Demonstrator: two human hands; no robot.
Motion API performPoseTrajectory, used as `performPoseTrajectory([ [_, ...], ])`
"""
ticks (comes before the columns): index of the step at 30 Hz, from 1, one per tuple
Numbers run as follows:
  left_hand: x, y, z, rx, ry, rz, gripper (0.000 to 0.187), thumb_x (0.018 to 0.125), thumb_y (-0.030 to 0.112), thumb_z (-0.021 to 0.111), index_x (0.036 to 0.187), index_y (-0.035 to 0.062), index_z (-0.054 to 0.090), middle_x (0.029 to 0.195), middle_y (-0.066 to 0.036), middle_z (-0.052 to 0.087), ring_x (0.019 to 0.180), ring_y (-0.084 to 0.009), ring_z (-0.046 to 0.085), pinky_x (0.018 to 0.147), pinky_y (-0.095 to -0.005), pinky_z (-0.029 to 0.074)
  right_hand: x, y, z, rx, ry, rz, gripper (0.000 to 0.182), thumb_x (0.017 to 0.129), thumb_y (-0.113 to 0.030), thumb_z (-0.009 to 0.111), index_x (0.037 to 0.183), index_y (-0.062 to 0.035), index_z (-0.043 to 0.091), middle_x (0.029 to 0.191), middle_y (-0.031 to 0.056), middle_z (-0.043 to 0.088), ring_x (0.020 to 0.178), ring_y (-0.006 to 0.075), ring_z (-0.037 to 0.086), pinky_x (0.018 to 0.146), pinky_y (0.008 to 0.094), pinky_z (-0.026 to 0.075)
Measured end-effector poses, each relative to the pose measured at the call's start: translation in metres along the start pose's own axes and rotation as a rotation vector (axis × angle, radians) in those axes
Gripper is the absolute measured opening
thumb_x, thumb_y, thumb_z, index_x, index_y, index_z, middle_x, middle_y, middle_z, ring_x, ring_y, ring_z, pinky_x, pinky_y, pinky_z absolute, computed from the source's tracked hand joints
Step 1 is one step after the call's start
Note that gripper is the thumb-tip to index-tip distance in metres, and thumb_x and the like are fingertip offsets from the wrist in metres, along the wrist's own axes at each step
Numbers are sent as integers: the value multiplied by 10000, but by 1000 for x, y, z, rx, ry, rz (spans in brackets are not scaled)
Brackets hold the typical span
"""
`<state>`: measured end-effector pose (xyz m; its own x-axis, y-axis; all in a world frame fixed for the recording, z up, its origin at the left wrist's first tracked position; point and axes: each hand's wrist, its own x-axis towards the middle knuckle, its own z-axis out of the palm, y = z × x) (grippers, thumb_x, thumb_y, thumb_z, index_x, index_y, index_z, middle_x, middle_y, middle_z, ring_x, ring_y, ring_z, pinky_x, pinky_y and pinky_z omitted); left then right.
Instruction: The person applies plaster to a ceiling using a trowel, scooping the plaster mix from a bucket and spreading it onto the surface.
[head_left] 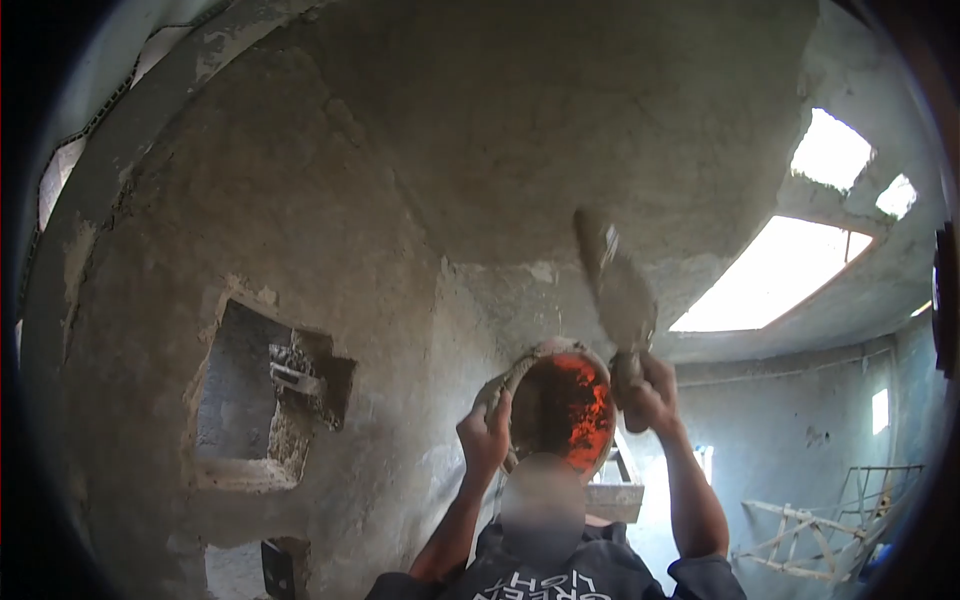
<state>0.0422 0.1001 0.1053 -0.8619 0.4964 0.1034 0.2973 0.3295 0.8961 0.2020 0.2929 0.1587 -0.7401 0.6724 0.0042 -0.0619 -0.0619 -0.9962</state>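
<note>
My left hand (487, 430) grips the left rim of a round bucket (590, 425), its fingers on the outside and its thumb at the edge. The bucket's mouth faces the camera; its inner wall is orange on the right, with grey-brown smears and a dark left side. My right hand (648, 395) is closed round the handle of a trowel (625, 300), just right of the bucket. The trowel's blade points up and slightly left and is coated with grey material. Its tip is blurred.
A rough grey wall (370, 300) curves up into the ceiling. At the left is a wall recess (240, 385) with broken edges. Bright openings (780, 275) stand at the upper right. A metal frame (810, 535) lies at the lower right, and a box-like object (615, 500) is behind the bucket.
</note>
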Motion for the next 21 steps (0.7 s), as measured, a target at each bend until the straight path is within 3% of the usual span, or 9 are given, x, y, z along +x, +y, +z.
performPoseTrajectory([
  [1, 0, -5, -1, -3, 0, -47, 353, 883, 314, 620, 824, -33, 652, 664, -156, 636, 595, -257, 630, 568, -350, 468, 34, 9, -8, -100, 28, -195, 513, 809, -427, 536, 1013, 44, 529, 695, 46, 556, 564, 112, 532, 491, 256, 435],
  [2, 1, -17, -1, 0, 25, 9, 368, 883, 329, 620, 827, -34, 653, 671, -168, 639, 591, -282, 633, 565, -359, 472, 57, -39, 9, 17, 83, -187, 310, 858, -267, 525, 990, 12, 556, 719, 22, 559, 604, 93, 522, 501, 250, 416],
  [4, 3, -26, -9, 56, 25, 6, 402, 880, 349, 617, 776, -38, 641, 660, -205, 621, 582, -343, 614, 554, -389, 463, 118, -78, 13, 70, 50, -404, 272, 933, -200, 422, 1068, 19, 509, 748, 63, 536, 563, 121, 521, 469, 257, 425],
  [5, 3, -40, -9, 102, 39, 19, 421, 880, 355, 615, 723, -36, 617, 620, -206, 595, 555, -346, 598, 523, -399, 441, 144, -108, 22, 75, 158, -391, 257, 939, -175, 400, 1074, 17, 504, 763, 72, 532, 556, 133, 528, 453, 259, 428],
  [10, 10, -43, -25, 121, 17, -71, 375, 871, 311, 629, 689, -16, 602, 595, -170, 580, 522, -328, 574, 503, -390, 425, 231, -212, 50, 184, 387, -544, 246, 922, -225, 432, 966, -3, 530, 757, 81, 540, 546, 154, 545, 462, 278, 452],
  [14, 10, -64, -21, 85, 27, -104, 379, 865, 297, 626, 711, -49, 614, 660, -211, 599, 606, -375, 589, 584, -418, 447, 265, -230, 59, 148, 481, -616, 244, 913, -235, 444, 917, -9, 534, 745, 85, 541, 548, 157, 549, 470, 291, 459],
  [16, 11, -76, -19, 86, 77, -44, 387, 865, 300, 623, 715, -57, 614, 655, -222, 595, 610, -398, 582, 596, -432, 447, 270, -229, 59, 47, 410, -587, 336, 947, -281, 425, 1085, 12, 511, 846, 104, 541, 603, 162, 553, 489, 283, 466],
  [18, 13, -93, -19, 105, 132, -17, 400, 856, 343, 625, 717, -33, 622, 610, -199, 598, 551, -343, 597, 520, -407, 442, 267, -225, 54, 52, 373, -598, 326, 937, -262, 446, 1092, 17, 512, 854, 105, 543, 592, 158, 551, 475, 279, 463],
  [21, 15, -94, -24, 138, 124, -128, 381, 855, 331, 620, 748, -34, 637, 631, -204, 604, 591, -378, 606, 548, -421, 460, 259, -226, 40, -34, 325, -593, 339, 937, -241, 439, 1143, 19, 512, 863, 104, 543, 581, 151, 548, 458, 275, 458],
])
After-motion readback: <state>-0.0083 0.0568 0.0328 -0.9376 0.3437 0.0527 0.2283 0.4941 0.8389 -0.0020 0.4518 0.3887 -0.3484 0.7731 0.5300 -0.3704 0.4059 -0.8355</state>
